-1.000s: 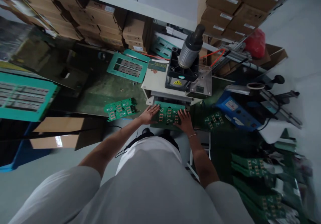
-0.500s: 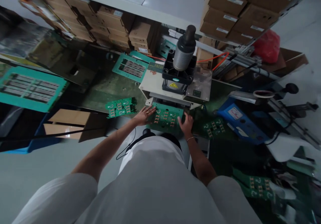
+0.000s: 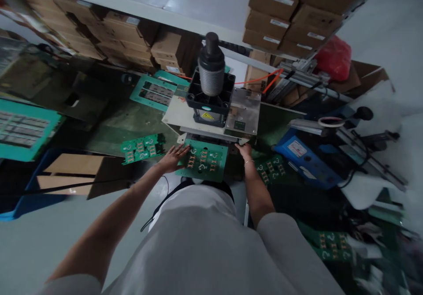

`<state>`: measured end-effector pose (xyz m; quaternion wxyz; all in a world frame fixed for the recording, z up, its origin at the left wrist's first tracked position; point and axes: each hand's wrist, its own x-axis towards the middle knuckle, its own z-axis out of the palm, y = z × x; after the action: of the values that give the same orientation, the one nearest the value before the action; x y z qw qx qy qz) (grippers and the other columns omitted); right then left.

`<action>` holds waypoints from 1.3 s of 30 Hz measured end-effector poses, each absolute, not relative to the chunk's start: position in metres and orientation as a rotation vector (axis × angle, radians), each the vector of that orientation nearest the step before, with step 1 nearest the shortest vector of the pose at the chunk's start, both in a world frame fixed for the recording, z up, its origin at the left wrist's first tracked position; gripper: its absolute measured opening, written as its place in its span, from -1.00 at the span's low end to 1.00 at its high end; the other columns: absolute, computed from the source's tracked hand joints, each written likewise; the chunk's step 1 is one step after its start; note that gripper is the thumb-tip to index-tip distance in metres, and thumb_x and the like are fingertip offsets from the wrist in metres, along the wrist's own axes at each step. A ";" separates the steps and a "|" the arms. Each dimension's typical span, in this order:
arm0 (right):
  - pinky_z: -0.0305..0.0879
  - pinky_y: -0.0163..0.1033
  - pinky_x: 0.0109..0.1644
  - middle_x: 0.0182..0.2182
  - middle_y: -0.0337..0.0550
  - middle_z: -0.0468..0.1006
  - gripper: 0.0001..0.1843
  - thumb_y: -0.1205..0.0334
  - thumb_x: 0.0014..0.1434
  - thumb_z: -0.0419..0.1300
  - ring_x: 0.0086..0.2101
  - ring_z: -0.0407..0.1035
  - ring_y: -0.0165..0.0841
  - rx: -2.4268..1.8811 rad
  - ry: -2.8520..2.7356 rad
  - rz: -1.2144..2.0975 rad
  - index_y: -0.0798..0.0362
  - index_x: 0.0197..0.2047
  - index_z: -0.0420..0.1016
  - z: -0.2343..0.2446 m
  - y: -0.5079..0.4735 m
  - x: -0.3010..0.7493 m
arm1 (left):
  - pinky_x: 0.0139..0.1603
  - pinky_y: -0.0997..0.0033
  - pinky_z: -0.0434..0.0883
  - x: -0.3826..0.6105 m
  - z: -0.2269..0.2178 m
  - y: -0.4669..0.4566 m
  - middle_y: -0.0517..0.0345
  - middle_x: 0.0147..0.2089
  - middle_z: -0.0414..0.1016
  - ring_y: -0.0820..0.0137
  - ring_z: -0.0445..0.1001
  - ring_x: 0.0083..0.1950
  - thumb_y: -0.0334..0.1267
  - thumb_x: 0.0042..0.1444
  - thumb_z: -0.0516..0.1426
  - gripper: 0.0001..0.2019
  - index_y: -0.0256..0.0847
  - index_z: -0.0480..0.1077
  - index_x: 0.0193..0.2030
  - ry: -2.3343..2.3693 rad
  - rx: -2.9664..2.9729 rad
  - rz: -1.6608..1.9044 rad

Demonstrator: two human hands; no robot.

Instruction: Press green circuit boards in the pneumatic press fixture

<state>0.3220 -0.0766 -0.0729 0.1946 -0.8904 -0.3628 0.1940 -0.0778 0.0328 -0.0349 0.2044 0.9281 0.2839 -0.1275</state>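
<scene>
A green circuit board panel (image 3: 204, 160) lies at the front of a small pneumatic press (image 3: 211, 101) with a ribbed grey cylinder on top. My left hand (image 3: 172, 157) rests flat on the panel's left edge, fingers stretched out. My right hand (image 3: 245, 150) reaches to the press's front right corner, beside the panel; its fingers are partly hidden under the machine's plate. A thin bracelet shows on the right wrist.
Another green panel (image 3: 140, 147) lies left on the bench and one (image 3: 271, 168) lies right. A blue device (image 3: 306, 162) stands right of the press. Teal frames (image 3: 152, 93) and cardboard boxes (image 3: 125, 30) sit behind; more boards (image 3: 333, 244) pile at lower right.
My right hand left the panel's surface and moved to the press's front right corner. The left hand stayed on the panel's left edge. The camera view shifted sideways.
</scene>
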 end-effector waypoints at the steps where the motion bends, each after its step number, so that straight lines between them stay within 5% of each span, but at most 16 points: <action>1: 0.38 -0.26 -0.10 -0.18 0.08 0.71 -0.71 0.15 0.18 0.28 -0.18 0.55 -0.22 -2.496 -1.006 0.559 0.18 -0.12 0.60 -0.069 -0.082 0.325 | 0.57 -0.11 -0.01 -0.077 -0.035 0.034 -0.14 0.60 0.07 0.00 -0.06 0.64 -0.02 0.15 0.23 -0.09 -0.16 0.04 0.60 0.808 2.585 -0.339; 5: 0.33 -0.20 0.13 -0.01 0.15 0.65 -0.61 0.14 0.24 0.23 -0.01 0.48 -0.19 -2.507 -0.987 0.456 0.20 0.06 0.56 -0.042 -0.125 0.352 | 0.55 -0.19 0.00 -0.068 -0.036 0.038 -0.28 0.61 0.00 -0.08 -0.08 0.63 0.07 0.17 0.19 -0.04 -0.25 -0.05 0.61 1.051 2.517 -0.188; 10: 0.27 -0.10 0.18 -0.06 0.16 0.64 -0.63 0.15 0.33 0.12 0.02 0.43 -0.11 -2.757 -0.891 0.276 0.18 0.02 0.63 -0.012 -0.218 0.388 | 0.51 -0.33 0.04 -0.043 -0.032 0.032 -0.55 0.58 -0.06 -0.31 -0.02 0.59 0.32 0.17 0.16 0.09 -0.42 -0.12 0.58 1.501 2.323 0.058; 16: 0.28 0.02 0.14 0.13 0.25 0.54 -0.59 0.13 0.19 0.36 0.12 0.38 0.04 -3.079 -0.879 0.387 0.13 0.06 0.65 -0.004 -0.272 0.401 | 0.49 -0.27 0.11 -0.021 -0.029 0.013 -0.47 0.58 -0.03 -0.21 -0.01 0.58 0.13 0.28 0.05 -0.15 -0.40 -0.03 0.54 1.504 2.269 0.223; 23: 0.28 0.00 0.15 0.12 0.14 0.55 -0.71 0.11 0.27 0.29 0.14 0.38 -0.04 -3.105 -0.977 0.523 0.05 -0.02 0.68 0.001 -0.269 0.403 | 0.50 -0.27 0.07 -0.024 -0.026 -0.001 -0.45 0.57 0.00 -0.23 0.00 0.58 0.10 0.23 0.10 -0.17 -0.36 0.06 0.51 1.422 2.239 0.290; 39: 0.17 -0.06 0.03 -0.05 0.07 0.61 -0.66 -0.03 0.21 0.28 -0.01 0.37 -0.07 -2.905 -1.094 0.188 0.06 -0.16 0.70 0.031 -0.262 0.365 | 0.43 -0.20 0.23 -0.033 -0.028 -0.003 -0.39 0.50 0.16 -0.18 0.24 0.46 -0.02 0.25 0.16 -0.34 -0.26 0.23 0.42 1.398 2.374 0.262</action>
<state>0.3647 -0.2617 0.0313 0.0159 -0.9340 -0.3517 0.0603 -0.0329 -0.0033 -0.0276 0.1859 0.8428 0.4964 0.0930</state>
